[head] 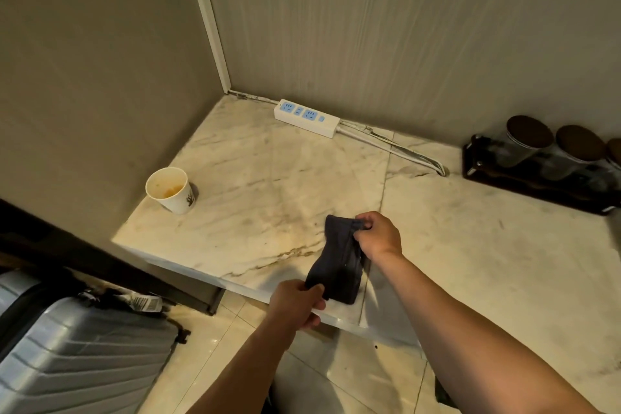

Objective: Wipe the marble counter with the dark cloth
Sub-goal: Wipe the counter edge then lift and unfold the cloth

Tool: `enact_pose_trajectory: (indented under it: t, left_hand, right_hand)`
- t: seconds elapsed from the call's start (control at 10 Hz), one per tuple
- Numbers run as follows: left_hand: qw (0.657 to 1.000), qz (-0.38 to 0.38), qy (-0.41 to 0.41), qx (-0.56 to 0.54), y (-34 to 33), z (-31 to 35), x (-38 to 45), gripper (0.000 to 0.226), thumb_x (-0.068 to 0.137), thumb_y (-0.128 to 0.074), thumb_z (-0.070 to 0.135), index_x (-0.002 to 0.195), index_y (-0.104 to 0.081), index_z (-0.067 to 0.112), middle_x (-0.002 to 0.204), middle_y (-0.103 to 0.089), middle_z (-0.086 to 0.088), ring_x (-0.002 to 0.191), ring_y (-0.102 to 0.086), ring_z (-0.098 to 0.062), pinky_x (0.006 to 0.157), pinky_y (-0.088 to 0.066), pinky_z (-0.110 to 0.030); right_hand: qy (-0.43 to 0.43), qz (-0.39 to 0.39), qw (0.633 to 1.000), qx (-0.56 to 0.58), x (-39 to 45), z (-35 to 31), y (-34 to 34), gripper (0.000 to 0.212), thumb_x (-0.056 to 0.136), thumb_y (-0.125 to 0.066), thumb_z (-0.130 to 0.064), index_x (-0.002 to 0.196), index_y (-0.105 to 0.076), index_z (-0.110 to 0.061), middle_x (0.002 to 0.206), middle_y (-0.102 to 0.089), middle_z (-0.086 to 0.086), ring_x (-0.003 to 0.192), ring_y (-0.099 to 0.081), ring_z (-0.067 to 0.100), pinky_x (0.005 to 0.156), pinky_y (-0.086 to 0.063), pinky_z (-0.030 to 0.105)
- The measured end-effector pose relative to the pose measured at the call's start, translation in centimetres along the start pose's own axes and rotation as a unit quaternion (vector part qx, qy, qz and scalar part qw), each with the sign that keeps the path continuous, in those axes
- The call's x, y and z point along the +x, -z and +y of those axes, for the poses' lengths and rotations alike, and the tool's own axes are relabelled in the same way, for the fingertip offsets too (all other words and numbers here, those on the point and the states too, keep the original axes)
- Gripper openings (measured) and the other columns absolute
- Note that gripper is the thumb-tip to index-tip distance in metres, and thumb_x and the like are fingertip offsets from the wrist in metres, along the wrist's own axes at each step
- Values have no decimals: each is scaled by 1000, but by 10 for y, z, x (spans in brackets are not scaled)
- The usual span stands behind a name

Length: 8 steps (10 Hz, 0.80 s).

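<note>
Standing on the marble counter (268,178), a paper cup (171,190) holds orange residue; a power strip (306,117) lies by the wall. Both hands, left hand (297,302) and right hand (378,235), pinch the dark cloth (339,262).

Hotel-like room, marble counter (268,178), suitcase (77,356) on tiled floor, tray of lidded jars (537,158)

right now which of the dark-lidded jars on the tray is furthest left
The glass jar at the tray's left end, nearest the power strip; the second jar stands to its right.
</note>
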State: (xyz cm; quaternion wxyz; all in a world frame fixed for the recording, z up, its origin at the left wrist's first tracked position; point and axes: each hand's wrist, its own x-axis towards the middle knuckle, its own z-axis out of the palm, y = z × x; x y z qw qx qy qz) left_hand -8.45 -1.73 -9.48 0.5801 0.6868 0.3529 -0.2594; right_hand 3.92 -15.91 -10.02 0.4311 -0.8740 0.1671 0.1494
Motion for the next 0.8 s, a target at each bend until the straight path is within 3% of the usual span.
enact_pose_trajectory:
  t: [0.1, 0.3, 0.5, 0.6, 0.7, 0.8]
  left_hand:
    - [1000, 2, -12, 27, 0, 0, 0, 17, 91, -59, 29, 88, -65, 13, 81, -73, -5, 54, -61, -15, 47, -45, -19]
    - [996, 10, -30, 79, 10, -4, -3, 24, 89, -59, 37, 86, -65, 14, 83, -73, -7, 56, -59, -15, 49, -46, -23]
    - [979, 92, -91, 158, 23, 19, -7, 31, 87, -54, 41, 75, -60, 13, 78, -70, -9, 60, -60, -18, 58, -49, -29]
    - [937, 152, -143, 279, 20, 36, -11, 28, 88, -47, 41, 81, -60, 18, 85, -68, -4, 73, -59, -19, 65, -47, -31]
    - [868, 222, -249, 368, 6, 80, -24, 34, 90, -43, 42, 111, -60, 22, 117, -62, -2, 101, -56, -23, 77, -43, -32]
    - [814, 268, -321, 402, -4, 112, -37, 44, 91, -42, 43, 128, -53, 22, 136, -52, -3, 123, -44, -25, 95, -38, -36]
  right_hand:
    - [11, 6, 999, -48, 2, 1, -1, 24, 82, -60, -7, 102, -65, -19, 99, -67, -1, 92, -61, 20, 75, -44, 25]
    - [-8, 17, 1000, -7, -2, -1, 6, 29, 83, -60, -9, 110, -62, -18, 99, -63, -3, 94, -59, 17, 79, -42, 23]
    - [20, 50, 998, 38, -16, -8, 38, 27, 90, -52, -19, 116, -61, -18, 114, -64, -1, 105, -58, 19, 82, -39, 23]
    - [54, 63, 996, 39, -22, -13, 54, 26, 92, -51, -22, 116, -61, -19, 116, -64, -3, 104, -59, 18, 83, -41, 25]
    - [118, 107, 986, 43, -32, -26, 95, 25, 95, -49, -29, 115, -61, -21, 117, -64, -2, 104, -59, 17, 84, -44, 27]
    - [174, 152, 972, 47, -42, -35, 128, 28, 97, -45, -35, 117, -60, -23, 119, -61, -3, 107, -57, 15, 86, -45, 29]
